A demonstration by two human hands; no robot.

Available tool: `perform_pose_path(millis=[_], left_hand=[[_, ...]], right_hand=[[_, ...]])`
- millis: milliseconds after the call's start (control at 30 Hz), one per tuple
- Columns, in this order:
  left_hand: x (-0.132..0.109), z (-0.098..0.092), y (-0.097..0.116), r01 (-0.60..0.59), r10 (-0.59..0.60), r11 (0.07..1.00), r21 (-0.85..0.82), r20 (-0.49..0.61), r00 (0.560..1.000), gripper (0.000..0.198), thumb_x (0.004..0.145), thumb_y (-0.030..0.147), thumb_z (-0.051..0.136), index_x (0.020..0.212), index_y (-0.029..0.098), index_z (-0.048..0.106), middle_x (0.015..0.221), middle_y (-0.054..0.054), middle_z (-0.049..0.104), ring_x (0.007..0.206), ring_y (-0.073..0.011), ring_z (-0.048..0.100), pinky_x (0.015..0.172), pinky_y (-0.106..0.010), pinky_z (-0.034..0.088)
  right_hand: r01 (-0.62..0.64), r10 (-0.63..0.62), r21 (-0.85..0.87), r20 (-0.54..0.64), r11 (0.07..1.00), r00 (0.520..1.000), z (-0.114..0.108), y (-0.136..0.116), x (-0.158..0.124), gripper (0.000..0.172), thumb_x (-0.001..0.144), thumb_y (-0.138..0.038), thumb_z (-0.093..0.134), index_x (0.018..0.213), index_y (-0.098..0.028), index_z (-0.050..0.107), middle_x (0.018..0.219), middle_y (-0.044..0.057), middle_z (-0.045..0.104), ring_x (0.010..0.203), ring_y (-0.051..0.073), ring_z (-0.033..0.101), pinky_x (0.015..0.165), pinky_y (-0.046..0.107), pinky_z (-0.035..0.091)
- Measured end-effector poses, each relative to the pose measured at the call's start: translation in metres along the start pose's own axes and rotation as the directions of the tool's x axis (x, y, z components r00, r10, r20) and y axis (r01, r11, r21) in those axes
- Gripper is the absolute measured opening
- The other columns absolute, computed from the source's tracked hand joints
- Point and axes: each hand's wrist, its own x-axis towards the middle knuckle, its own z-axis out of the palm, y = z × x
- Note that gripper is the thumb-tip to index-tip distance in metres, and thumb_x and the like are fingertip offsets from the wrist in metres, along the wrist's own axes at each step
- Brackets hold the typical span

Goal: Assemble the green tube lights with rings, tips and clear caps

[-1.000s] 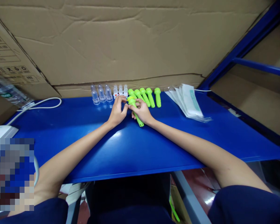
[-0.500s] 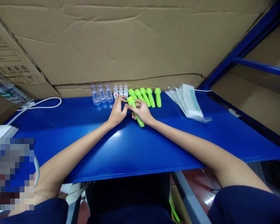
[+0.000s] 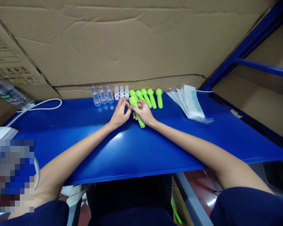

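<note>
The right hand (image 3: 145, 112) hides part of the green piece (image 3: 141, 122). At left, the plastic bottle (image 3: 11, 94) and white box (image 3: 2, 133) run out of view; the carton's printing (image 3: 2, 47) is too small to read.

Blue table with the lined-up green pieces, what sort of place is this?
Probably a small assembly or packing workstation: matching green pieces and clear plastic parts line the blue table, and the right hand holds another green piece.
</note>
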Motion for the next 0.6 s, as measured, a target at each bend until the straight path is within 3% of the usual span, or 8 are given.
perform_pose_path(millis=[133, 233, 367, 600], left_hand=[[0.001, -0.002, 0.003, 0.002, -0.003, 1.000, -0.009, -0.077, 0.997, 0.012, 0.091, 0.014, 0.054, 0.100, 0.021, 0.050, 0.114, -0.009, 0.059, 0.109, -0.0202, 0.061, 0.095, -0.038, 0.053], [0.002, -0.005, 0.008, -0.043, 0.040, 0.999, -0.022, -0.120, 0.992, 0.014, 0.094, 0.018, 0.053, 0.108, 0.022, 0.051, 0.112, -0.007, 0.059, 0.101, -0.0179, 0.062, 0.090, -0.034, 0.053], [0.003, -0.007, 0.011, -0.061, 0.061, 0.998, 0.003, -0.154, 0.986, 0.008, 0.096, 0.020, 0.054, 0.104, 0.021, 0.055, 0.104, -0.006, 0.059, 0.098, -0.0174, 0.061, 0.088, -0.033, 0.052], [0.003, -0.006, 0.005, -0.008, 0.007, 1.000, -0.007, -0.189, 0.982, 0.010, 0.096, 0.029, 0.059, 0.102, 0.021, 0.056, 0.102, -0.005, 0.058, 0.093, -0.0157, 0.061, 0.088, -0.031, 0.052]], right_hand=[[0.063, -0.063, 0.000, -0.043, 0.998, 0.997, 0.001, 0.002, -0.001, 0.061, 0.074, -0.048, 0.079, 0.108, -0.026, 0.034, 0.067, -0.011, 0.059, 0.034, 0.011, 0.052, 0.028, 0.021, 0.039], [0.105, -0.105, -0.025, 0.002, 0.994, 0.994, 0.001, 0.000, -0.003, 0.061, 0.079, -0.051, 0.077, 0.113, -0.029, 0.032, 0.064, -0.012, 0.056, 0.034, 0.012, 0.053, 0.028, 0.021, 0.039], [0.121, -0.117, -0.066, 0.073, 0.990, 0.990, 0.002, -0.002, -0.006, 0.056, 0.083, -0.053, 0.074, 0.114, -0.029, 0.035, 0.066, -0.010, 0.057, 0.035, 0.011, 0.053, 0.028, 0.020, 0.041], [0.158, -0.150, -0.117, 0.073, 0.981, 0.986, 0.002, -0.003, -0.007, 0.053, 0.083, -0.049, 0.075, 0.114, -0.028, 0.036, 0.073, -0.007, 0.060, 0.036, 0.009, 0.052, 0.029, 0.019, 0.040]])
